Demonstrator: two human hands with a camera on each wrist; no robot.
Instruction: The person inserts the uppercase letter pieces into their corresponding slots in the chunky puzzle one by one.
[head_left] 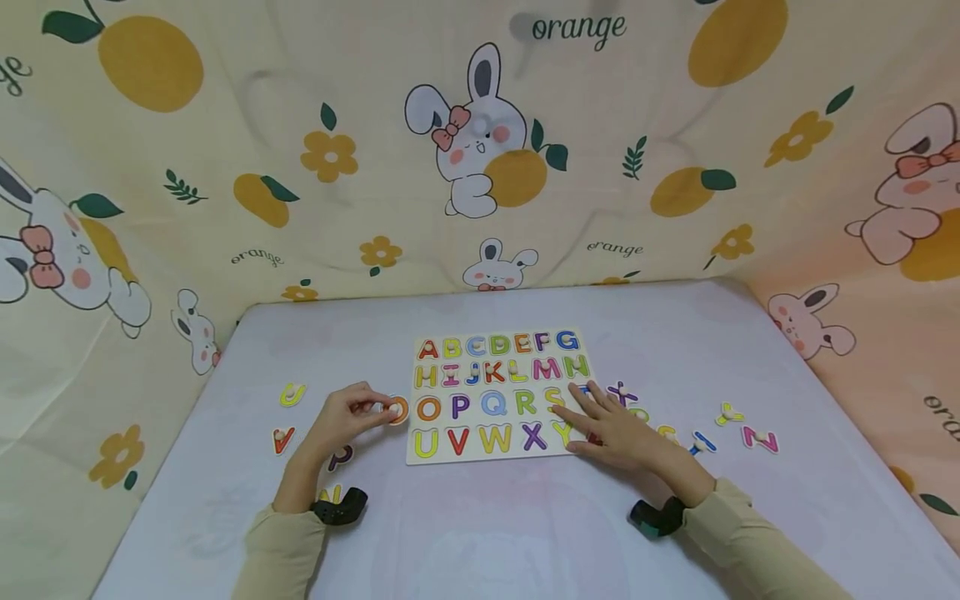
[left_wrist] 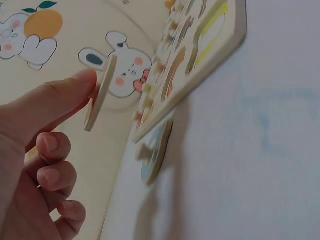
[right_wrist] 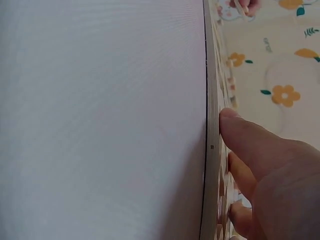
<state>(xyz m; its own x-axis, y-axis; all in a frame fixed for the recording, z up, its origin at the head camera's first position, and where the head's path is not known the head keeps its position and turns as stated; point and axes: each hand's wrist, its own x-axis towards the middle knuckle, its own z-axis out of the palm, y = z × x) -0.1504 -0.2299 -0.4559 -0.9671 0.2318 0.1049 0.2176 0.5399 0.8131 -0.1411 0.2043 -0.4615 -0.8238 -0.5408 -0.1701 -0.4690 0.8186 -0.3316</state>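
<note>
Left hand (head_left: 347, 415) pinches one orange letter piece (head_left: 401, 409); spread right hand (head_left: 621, 431) touches one board (head_left: 476, 408).

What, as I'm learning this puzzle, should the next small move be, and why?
Probably shift the left hand slightly right, bringing the orange O over the O slot: the hand pinches the O just left of the board, the matching slot looks empty, and the right hand rests on the board's right side.

Beige left sleeve (head_left: 281, 554), beige right sleeve (head_left: 753, 537) (lightly creased); black left wrist camera (head_left: 343, 507), black right wrist camera (head_left: 660, 517).
</note>
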